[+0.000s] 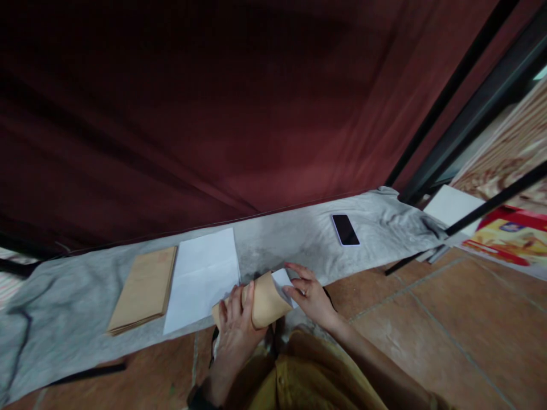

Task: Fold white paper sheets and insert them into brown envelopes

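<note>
A brown paper envelope [267, 302] lies across the near edge of the bench, its open end bulging toward the right. My left hand [237, 316] grips its left part, fingers over the top face. From the mouth sticks a folded white paper [282, 280]. My right hand [310, 293] pinches that paper at its outer end, thumb and fingers on either side. Left of the envelope rests a stack of white paper sheets [203, 279], and beyond it a pile of brown envelopes [143, 287].
A grey cloth [286, 233] covers the narrow bench. A phone [345, 230] with a dark screen lies on its right part. Behind hangs a dark red curtain [256, 114]. Black metal bars [453, 91] and a red-and-yellow box [508, 236] stand at the right, above floor tiles [427, 319].
</note>
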Demonstrator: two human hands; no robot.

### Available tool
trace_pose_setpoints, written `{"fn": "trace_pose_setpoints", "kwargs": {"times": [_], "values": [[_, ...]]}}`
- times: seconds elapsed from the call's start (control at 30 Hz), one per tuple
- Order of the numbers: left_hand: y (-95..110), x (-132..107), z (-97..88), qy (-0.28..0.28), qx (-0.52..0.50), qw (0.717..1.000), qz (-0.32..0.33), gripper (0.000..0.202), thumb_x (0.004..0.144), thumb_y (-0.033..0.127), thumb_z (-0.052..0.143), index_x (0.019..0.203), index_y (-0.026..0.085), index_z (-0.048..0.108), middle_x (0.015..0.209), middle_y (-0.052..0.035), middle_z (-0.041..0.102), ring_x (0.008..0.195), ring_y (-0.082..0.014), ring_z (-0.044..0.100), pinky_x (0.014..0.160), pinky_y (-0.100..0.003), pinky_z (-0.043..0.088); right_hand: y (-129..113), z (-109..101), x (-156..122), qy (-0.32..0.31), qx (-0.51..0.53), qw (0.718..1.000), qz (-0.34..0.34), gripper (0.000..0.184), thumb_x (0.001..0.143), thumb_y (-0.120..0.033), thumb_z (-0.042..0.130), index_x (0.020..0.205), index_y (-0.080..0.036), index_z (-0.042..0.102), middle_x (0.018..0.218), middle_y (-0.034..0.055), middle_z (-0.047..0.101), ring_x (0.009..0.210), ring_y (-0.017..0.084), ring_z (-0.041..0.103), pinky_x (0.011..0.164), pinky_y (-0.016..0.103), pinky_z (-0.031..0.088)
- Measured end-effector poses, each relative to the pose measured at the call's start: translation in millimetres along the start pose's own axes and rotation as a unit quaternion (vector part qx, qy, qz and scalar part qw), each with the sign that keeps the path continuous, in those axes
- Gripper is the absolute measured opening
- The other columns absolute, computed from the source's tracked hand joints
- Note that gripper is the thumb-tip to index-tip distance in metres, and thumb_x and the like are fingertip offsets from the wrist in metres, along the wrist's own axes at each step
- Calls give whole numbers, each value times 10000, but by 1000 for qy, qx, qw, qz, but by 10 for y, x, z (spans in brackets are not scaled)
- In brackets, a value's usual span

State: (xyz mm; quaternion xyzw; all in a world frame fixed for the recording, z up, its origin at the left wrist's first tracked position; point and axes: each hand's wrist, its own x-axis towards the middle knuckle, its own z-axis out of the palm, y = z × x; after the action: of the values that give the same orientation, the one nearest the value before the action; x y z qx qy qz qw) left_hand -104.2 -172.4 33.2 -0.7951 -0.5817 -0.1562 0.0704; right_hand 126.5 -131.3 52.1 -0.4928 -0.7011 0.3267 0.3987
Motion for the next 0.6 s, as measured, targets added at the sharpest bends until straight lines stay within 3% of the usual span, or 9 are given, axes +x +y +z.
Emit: {"fn": "trace_pose_setpoints", "kwargs": {"times": [0.1, 0.2, 0.33, 0.47, 0.6], "values": [[40, 20, 33, 7, -13, 1000, 10, 853, 788, 305, 656, 1544, 110, 312, 1421, -229, 513, 1379, -385, 424, 1147, -563, 259, 28, 32, 16, -26, 7, 1000, 9, 274, 931, -264, 599, 692, -234, 727, 1373, 52, 647, 1263, 223, 599, 1045, 358, 461], [96, 39, 53, 15, -26, 1000, 9, 860, 789, 319, 662, 1547, 114, 313, 1427, -231, 511, 1389, -385, 422, 1164, -564, 237, 94, 130, 26, -26, 39, 997, 59, 289, 891, -192, 585, 623, -224, 687, 1215, 53, 720, 1082, 212, 686, 850, 297, 533], [121, 54, 51, 9, -37, 999, 7, 862, 801, 318, 662, 1555, 109, 298, 1442, -234, 503, 1391, -383, 426, 1166, -559, 246, 146, 230, 13, -18, 46, 992, 116, 233, 861, -182, 601, 645, -209, 683, 993, 51, 730, 836, 185, 686, 687, 260, 502], [66, 59, 63, 2, -31, 999, 23, 871, 783, 299, 671, 1549, 102, 304, 1454, -238, 495, 1389, -391, 423, 1166, -561, 251, 122, 221, -10, 2, 32, 992, 120, 154, 839, -142, 599, 728, -203, 686, 899, 36, 675, 771, 155, 637, 659, 239, 460], [41, 74, 64, 3, -19, 999, 27, 838, 779, 257, 659, 1538, 115, 335, 1461, -228, 494, 1401, -387, 412, 1176, -556, 241, 62, 175, -39, 27, 19, 994, 100, 131, 823, -124, 585, 834, -211, 682, 926, 31, 639, 788, 150, 616, 715, 250, 462]]}}
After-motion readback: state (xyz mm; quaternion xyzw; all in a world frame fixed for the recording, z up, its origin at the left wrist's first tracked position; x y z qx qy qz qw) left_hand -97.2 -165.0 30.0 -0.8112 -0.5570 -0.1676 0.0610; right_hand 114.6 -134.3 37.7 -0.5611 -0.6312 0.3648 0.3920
